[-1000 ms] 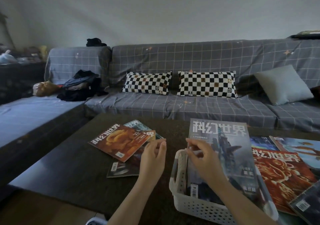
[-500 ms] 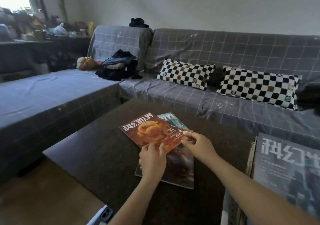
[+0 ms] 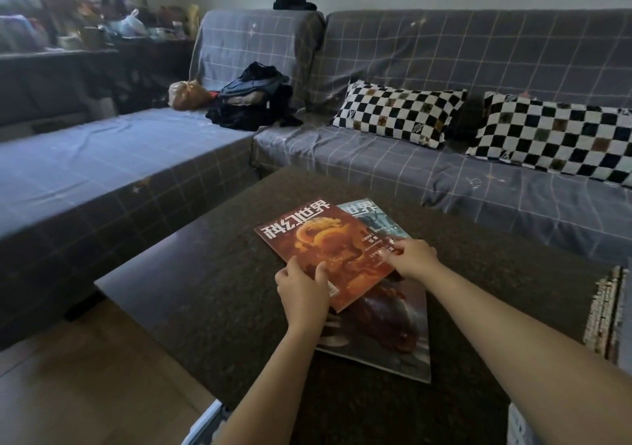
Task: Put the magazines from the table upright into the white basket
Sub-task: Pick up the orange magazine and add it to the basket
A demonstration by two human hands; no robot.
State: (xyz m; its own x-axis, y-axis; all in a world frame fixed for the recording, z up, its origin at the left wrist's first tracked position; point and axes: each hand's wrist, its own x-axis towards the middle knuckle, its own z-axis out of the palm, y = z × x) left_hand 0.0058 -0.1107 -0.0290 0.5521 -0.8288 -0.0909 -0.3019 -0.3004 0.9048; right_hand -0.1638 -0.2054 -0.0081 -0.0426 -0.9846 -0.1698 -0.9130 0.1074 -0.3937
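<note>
three overlapping magazines (image 3: 328,249) lie on the table (image 3: 205,290); sofa (image 3: 444,68) behind

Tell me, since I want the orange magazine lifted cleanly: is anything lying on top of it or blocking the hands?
Nothing visible does. The orange magazine tops the pile; the left hand and right hand already touch its edges.

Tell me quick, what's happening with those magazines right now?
Left hand and right hand both on the orange magazine, top of the pile. Grip not clear. Two more magazines underneath: teal magazine, dark magazine. Nothing blocking.
</note>
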